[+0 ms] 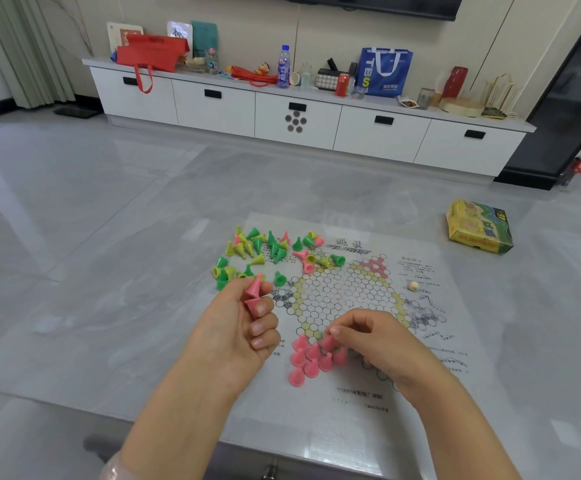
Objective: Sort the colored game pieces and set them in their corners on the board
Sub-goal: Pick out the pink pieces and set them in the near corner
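A paper Chinese-checkers board (348, 292) lies on the grey table. A mixed heap of green, yellow and pink cone pieces (265, 252) lies at the board's far left. Several pink pieces (311, 358) stand in the near corner of the star. My left hand (240, 327) holds a few pink cones (254, 292), one sticking up between thumb and fingers. My right hand (375, 341) pinches a pink piece (329, 341) at the edge of that near pink group.
A small beige bead (412, 285) rests on the board's right side. A yellow-green game box (477, 226) lies on the table at far right. The table's near edge (282, 455) runs just under my forearms. A white cabinet (296, 116) stands beyond.
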### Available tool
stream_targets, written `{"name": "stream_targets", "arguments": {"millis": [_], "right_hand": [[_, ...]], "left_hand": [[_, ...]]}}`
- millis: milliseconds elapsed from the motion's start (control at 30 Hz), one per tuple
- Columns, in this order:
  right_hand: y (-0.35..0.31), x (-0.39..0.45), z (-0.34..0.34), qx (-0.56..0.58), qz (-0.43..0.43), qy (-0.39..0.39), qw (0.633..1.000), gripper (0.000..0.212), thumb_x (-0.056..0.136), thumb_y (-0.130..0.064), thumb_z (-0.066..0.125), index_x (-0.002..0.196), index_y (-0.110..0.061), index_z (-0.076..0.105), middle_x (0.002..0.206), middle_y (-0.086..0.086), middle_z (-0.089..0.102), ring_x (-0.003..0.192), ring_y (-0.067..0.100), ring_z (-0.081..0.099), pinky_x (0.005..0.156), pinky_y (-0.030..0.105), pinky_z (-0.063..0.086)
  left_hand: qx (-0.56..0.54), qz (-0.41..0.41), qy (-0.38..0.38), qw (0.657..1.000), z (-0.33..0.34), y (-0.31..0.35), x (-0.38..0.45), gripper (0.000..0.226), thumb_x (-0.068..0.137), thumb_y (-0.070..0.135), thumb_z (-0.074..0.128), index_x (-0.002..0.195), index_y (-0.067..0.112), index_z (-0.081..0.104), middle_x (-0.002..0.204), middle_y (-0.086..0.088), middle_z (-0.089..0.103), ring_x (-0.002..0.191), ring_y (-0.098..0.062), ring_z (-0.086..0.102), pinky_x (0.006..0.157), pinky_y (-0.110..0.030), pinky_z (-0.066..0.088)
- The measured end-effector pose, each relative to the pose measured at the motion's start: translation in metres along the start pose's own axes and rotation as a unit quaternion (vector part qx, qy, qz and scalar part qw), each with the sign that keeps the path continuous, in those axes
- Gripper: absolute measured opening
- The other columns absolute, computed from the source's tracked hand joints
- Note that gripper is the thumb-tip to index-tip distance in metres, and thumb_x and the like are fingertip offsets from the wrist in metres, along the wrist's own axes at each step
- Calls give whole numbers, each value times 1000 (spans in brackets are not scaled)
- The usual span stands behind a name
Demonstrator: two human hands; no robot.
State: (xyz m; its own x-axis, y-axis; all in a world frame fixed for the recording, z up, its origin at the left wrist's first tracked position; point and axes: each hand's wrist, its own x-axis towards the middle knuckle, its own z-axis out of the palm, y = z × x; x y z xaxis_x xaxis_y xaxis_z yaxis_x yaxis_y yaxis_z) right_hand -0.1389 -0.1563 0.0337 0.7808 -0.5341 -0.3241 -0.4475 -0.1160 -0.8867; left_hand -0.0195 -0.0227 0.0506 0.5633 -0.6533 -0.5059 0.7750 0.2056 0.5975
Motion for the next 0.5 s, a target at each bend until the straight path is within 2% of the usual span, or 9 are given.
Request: {"name": "stream_targets", "arguments": {"millis": [233, 500], "right_hand": [[2, 3, 1, -14, 1, 3, 1000, 9, 86, -8, 60, 84, -6, 68, 76, 2, 72, 55, 3, 59, 47, 6, 39], [1, 2, 2, -9, 5, -6, 1000, 11, 85, -8, 61, 77, -11, 68, 70, -1, 71, 56, 5, 60, 49, 6, 39]], "left_hand": [[1, 0, 0, 1000, 0, 0, 0, 23, 88, 21, 45, 68, 12, 49, 43, 5, 32, 30, -6, 23, 32, -15, 15], [-3, 2, 0, 1000, 0, 0, 0, 22, 88, 20, 44, 68, 11, 48, 43, 5, 32, 30, -6, 23, 33, -14, 15]]}}
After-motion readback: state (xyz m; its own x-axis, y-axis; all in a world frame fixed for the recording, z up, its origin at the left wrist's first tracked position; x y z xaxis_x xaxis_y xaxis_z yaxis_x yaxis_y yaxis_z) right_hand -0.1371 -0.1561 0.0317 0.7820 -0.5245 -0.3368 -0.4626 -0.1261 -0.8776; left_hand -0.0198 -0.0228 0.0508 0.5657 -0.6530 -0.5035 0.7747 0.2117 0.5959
